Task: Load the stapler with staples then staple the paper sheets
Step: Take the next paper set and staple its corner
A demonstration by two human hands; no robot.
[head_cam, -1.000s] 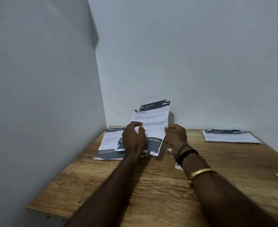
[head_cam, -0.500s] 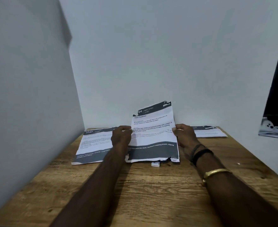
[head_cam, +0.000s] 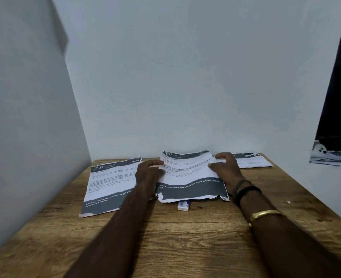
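Observation:
A printed paper sheet (head_cam: 187,177) with dark bands at its top and bottom lies nearly flat at the back middle of the wooden table (head_cam: 185,237). My left hand (head_cam: 148,173) grips its left edge and my right hand (head_cam: 225,170) grips its right edge. A small white staple box (head_cam: 183,206) pokes out from under the sheet's near edge. No stapler shows; it may lie hidden under the sheet.
Another printed sheet (head_cam: 110,183) lies flat to the left, partly under my left forearm. A third stack of sheets (head_cam: 252,160) rests at the back right. White walls close the table at the left and back. A dark opening (head_cam: 338,97) is at the right.
The sheet in both hands has gone from held upright to lowered almost flat on the table, over the small box. My hands have spread to its side edges.

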